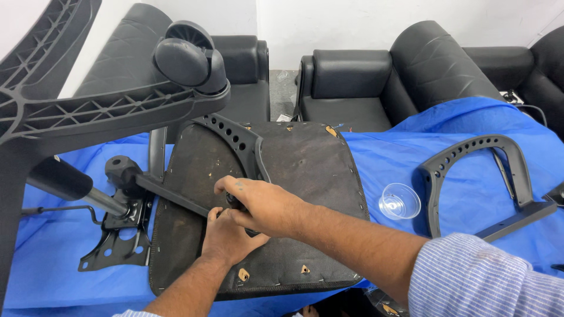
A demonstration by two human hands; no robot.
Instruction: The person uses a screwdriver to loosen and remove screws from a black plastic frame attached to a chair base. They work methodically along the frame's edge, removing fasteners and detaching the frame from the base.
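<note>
Two armrests [235, 141] [479, 176], one seat pan [305, 170], one plastic cup [399, 201].

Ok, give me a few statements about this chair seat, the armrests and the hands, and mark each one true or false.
1. Both hands, the left hand and the right hand, are over the upturned seat. True.
2. The seat lies on a red cloth. False: the cloth is blue.
3. A loose armrest lies on the cloth to the right of the seat. True.
4. The clear plastic cup stands on the seat. False: it is on the cloth, between the seat and the loose armrest.
5. A chair base with a wheel is at the upper left. True.
</note>
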